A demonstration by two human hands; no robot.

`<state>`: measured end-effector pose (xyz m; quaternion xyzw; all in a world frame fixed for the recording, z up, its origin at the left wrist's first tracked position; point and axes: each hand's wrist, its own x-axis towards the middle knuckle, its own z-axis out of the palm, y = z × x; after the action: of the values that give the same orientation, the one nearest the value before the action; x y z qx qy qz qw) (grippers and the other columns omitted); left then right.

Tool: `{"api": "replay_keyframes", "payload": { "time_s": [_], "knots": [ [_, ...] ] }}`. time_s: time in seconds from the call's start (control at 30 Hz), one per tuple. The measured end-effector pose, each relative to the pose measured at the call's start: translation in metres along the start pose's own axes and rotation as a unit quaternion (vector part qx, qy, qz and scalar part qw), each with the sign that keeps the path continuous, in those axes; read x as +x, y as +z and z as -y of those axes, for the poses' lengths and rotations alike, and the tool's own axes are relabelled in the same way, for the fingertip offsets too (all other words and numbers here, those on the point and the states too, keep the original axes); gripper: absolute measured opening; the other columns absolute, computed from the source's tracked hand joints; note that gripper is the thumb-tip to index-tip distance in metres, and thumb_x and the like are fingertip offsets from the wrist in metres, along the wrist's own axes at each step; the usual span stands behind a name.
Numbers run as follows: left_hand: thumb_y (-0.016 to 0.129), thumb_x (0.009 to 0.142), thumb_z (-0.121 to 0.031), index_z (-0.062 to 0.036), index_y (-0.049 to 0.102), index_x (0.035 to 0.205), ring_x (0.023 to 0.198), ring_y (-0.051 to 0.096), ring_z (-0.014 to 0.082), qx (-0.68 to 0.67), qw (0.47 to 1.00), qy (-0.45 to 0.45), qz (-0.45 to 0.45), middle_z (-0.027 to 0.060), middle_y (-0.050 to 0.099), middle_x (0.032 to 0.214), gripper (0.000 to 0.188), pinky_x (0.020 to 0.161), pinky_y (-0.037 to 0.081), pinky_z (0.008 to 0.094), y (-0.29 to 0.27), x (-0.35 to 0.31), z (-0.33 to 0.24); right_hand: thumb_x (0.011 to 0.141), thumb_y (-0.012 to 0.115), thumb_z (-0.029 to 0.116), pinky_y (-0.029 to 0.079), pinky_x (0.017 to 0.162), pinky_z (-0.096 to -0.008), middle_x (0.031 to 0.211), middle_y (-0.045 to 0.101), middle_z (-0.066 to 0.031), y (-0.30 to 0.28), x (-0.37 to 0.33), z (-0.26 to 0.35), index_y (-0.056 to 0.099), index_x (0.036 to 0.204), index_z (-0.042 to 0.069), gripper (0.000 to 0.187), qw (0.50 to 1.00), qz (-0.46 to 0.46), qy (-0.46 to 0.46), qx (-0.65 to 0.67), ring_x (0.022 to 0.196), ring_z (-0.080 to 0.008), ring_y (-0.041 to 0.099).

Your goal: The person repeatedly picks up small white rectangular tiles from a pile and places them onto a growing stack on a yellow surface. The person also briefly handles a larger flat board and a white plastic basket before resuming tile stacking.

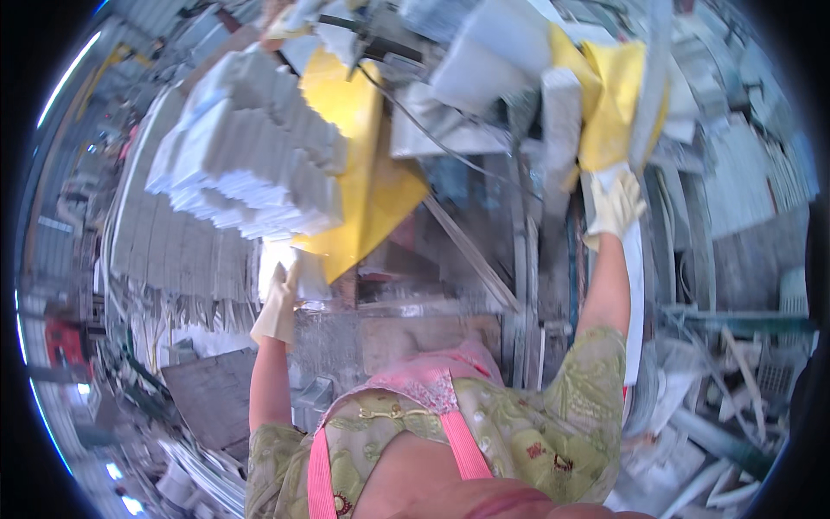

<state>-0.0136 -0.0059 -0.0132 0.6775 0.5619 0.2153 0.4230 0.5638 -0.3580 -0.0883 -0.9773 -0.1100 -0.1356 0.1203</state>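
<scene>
Near yellow sheeting, right hand outstretched, left hand lower.

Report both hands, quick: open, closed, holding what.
Left hand: gloved, below the white stack; glare hides whether it grips anything.
Right hand: gloved, just below the yellow sheet; grip cannot be told.

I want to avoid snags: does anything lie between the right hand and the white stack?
Yes: in this view, a yellow sheet borders the white stack, and a dark cable slants towards the right hand. Depth is unclear.
</scene>
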Motion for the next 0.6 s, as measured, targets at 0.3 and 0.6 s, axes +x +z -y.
{"api": "replay_keyframes", "payload": {
  "time_s": [0.3,0.6],
  "knots": [
    [0.048,0.1,-0.05,0.0039,0.041,0.148,0.128,0.055,0.0455,0.284,0.955,0.033,-0.085,0.0331,0.057,0.135,0.073,0.108,0.042,0.0468,0.016,-0.014,-0.025,0.087,0.067,0.055,0.02,0.117,-0.0625,0.155,0.042,-0.0124,-0.02,0.014,0.025,0.048,0.147,0.008,0.078,0.994,0.066,0.084,0.009,0.146,-0.0273,0.034],
    [0.06,0.087,-0.06,0.0041,0.041,0.146,0.119,0.061,0.0454,0.341,0.938,-0.034,-0.052,0.0343,0.062,0.126,0.089,0.098,0.047,0.0467,0.021,-0.017,-0.05,0.089,0.063,0.057,0.024,0.118,-0.0546,0.157,0.042,-0.0144,-0.014,0.011,0.021,0.047,0.148,0.007,0.079,0.997,0.027,0.077,-0.002,0.145,-0.028,0.037]
  ]
}}
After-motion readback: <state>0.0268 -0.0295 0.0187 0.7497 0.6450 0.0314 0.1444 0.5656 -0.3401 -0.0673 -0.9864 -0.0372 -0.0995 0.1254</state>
